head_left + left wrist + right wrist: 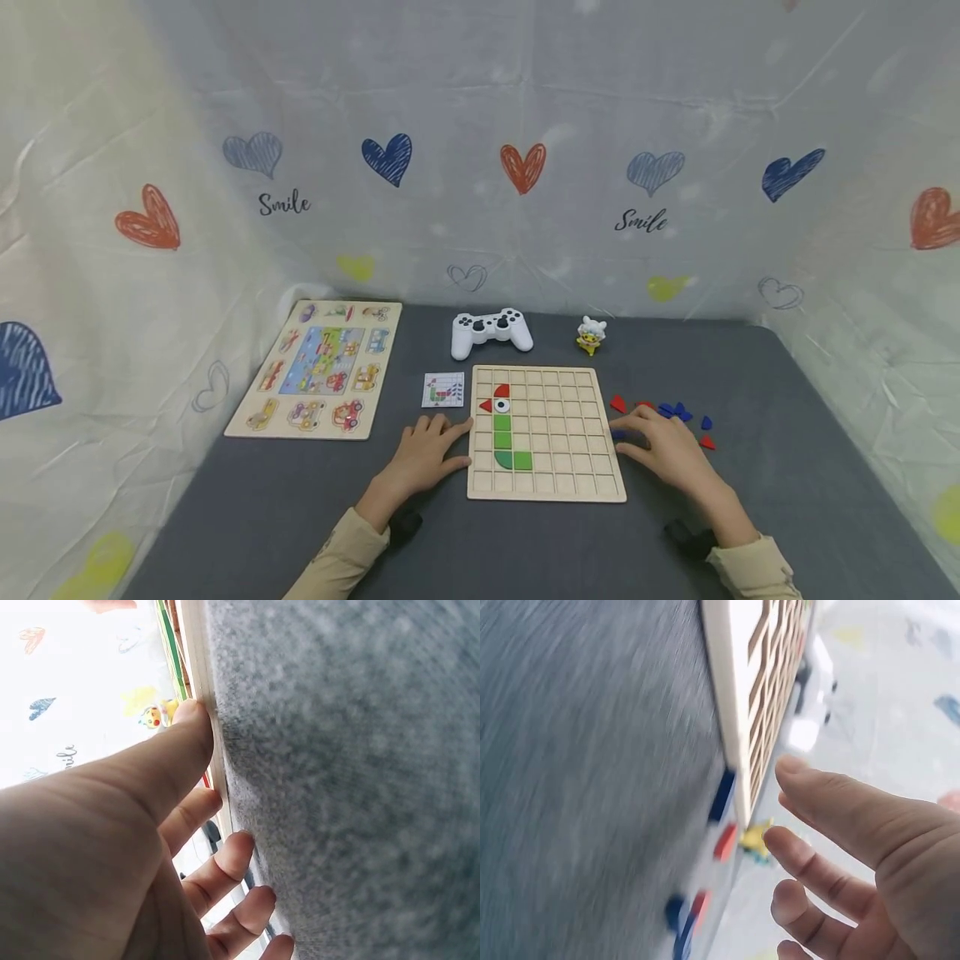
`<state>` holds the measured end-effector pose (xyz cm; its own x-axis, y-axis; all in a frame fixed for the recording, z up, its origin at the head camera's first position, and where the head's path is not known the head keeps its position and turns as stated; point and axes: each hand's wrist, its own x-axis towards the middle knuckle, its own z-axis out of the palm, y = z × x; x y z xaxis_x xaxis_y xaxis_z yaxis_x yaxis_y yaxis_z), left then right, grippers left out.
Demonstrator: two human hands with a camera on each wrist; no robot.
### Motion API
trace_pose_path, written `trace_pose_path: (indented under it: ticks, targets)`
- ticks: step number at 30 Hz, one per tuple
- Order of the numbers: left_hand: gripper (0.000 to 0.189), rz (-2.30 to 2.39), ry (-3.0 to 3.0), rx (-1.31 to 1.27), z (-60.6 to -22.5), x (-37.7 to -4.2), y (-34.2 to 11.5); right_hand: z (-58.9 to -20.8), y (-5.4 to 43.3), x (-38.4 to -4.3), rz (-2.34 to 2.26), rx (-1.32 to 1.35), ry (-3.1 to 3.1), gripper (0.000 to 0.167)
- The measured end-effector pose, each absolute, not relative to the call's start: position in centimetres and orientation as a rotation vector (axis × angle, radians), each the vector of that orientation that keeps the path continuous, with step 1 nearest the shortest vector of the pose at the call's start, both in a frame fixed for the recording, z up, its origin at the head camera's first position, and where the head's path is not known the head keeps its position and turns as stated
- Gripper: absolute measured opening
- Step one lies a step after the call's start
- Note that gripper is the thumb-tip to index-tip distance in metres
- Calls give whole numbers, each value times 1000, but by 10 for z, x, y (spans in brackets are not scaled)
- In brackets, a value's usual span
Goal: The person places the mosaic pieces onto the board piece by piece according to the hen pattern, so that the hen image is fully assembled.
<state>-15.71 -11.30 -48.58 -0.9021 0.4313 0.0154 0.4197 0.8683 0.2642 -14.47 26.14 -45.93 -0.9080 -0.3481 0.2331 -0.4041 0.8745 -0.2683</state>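
A wooden grid board point(564, 442) lies flat on the table. In its left columns sit a red quarter-round piece point(502, 390), a red triangle point(486, 406), a white eye piece point(502, 406), several green squares point(502, 422) and a green quarter-round point(503, 459). My left hand point(420, 457) rests at the board's left edge, thumb and fingertips against its side in the left wrist view. At the opposite edge my right hand point(667, 450) hovers with fingers spread and nothing between them. A blue piece point(721, 796) and a red piece point(725, 842) lie near it.
Loose red and blue pieces point(707, 422) lie right of the board. A small pattern card point(443, 390) is at its upper left, and a picture puzzle board point(258, 404) farther left. Behind stand a white game controller point(491, 331) and a small figurine point(591, 333).
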Motion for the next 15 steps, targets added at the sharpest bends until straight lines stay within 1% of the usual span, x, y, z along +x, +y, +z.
trace_pose_path:
  ticks: [7, 15]
  targets:
    - [60, 423, 3003, 686, -488, -156, -114, -456, 294, -141, 430, 439, -2893, 32]
    - [61, 415, 2999, 688, -489, -158, -114, -454, 328, -134, 427, 315, -2986, 29]
